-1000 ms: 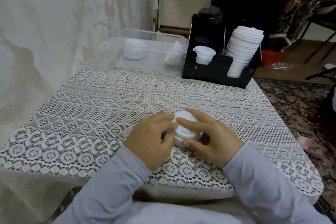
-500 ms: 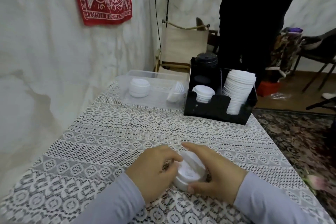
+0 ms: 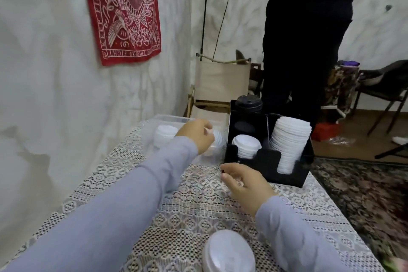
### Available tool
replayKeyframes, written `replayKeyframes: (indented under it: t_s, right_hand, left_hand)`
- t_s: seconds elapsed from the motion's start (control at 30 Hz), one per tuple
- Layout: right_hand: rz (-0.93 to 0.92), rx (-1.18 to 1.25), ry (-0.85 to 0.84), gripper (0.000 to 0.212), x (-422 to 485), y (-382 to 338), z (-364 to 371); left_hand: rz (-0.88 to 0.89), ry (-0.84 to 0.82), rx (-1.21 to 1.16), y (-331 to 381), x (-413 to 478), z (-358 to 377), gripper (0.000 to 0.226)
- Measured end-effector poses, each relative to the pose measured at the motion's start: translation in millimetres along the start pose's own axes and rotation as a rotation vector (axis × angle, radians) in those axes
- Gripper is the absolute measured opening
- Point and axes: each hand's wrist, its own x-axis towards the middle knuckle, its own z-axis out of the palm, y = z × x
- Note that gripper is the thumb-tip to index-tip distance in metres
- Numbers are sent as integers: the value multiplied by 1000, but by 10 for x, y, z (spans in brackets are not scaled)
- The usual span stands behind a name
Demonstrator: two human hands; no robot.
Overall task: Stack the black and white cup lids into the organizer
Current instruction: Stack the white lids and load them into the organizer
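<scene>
1. Status. L hand (image 3: pixel 196 137) is extended over the clear rectangular plastic bin (image 3: pixel 170 118) at the far-left of the white lace tablecloth (image 3: pixel 187 216). Fingers are curled inward beside a leaning row of white plastic cup lids (image 3: pixel 218 139) inside the bin. Cannot tell whether the fingers have closed on a lid; the knuckles hide the contact.

2. R hand (image 3: pixel 245 183) hovers above the cloth, just in front of the black multi-compartment plastic organizer (image 3: pixel 265 165). Fingers are loosely bent and grasp nothing. Judged reason: it waits near the organizer to receive or steady incoming lids.

3. Lid locations.
- Tall slanted stack of white lids (image 3: pixel 289 141): organizer, front-right compartment. It leans, so the compartment wall is what supports it.
- Short stack of white lids (image 3: pixel 246 144): organizer, front-left compartment.
- Black round lids (image 3: pixel 248 104): organizer, rear-left, stacked upright.
- Upright white stack (image 3: pixel 164 137): in the bin, left of L hand.
- Squared-up stack of white lids (image 3: pixel 228 252): on the cloth at the near edge, between my forearms, apart from both hands.

4. Progress (est.). Partway: the bin holds two groups and the near stack is not yet loaded.

5. Next (advice). Pinch the leaning row as one bundle by its rims, since loose lids fan out.

6. Note. A person in black clothing (image 3: pixel 304 40) stands behind the table, clear of the organizer.
</scene>
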Motion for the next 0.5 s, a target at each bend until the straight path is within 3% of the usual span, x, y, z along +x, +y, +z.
replayKeyframes:
  t_s: [0.13,0.27,0.5]
  right_hand:
    - [45,114,118,13,43,140,151]
    - [50,92,110,14,50,256,221]
    - [18,-18,72,25,52,284,239]
  left_hand:
    - [-115,-34,131,35,462,227,40]
    - [-151,-81,295,67,633,419,40]
    - [-222,-44,289,53,695,492,24]
